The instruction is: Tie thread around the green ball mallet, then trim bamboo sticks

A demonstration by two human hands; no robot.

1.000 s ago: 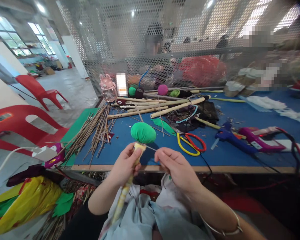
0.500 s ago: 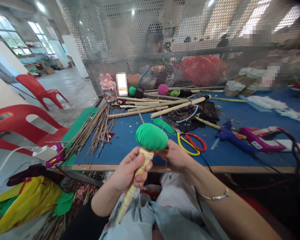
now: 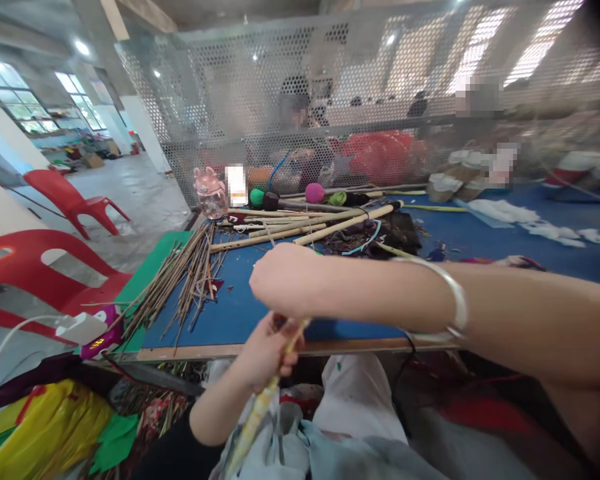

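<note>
My left hand (image 3: 265,353) is closed around a stick wrapped in yellow and white strips (image 3: 254,417), which slants from my lap up toward the table edge. My right hand (image 3: 285,280) is bent over the top end of this stick, with its forearm lying across the view from the right. Its fingers are hidden behind the wrist and back of the hand. The green cloth-covered head of the stick is hidden behind that hand too. A silver bangle (image 3: 461,310) circles the right wrist.
Thin twigs (image 3: 187,283) lie on the blue table (image 3: 250,270) at left, with pale bamboo sticks (image 3: 285,233) behind. Farther back are a pink ball (image 3: 315,193), a green ball (image 3: 257,198) and a pink bottle (image 3: 211,193). Red chairs (image 3: 80,260) stand left. Perforated metal panel (image 3: 230,100) behind.
My right hand has risen from beside the green head and swung across in front of it, covering it. The scissors and glue gun are now mostly hidden by the forearm. My left hand keeps hold.
</note>
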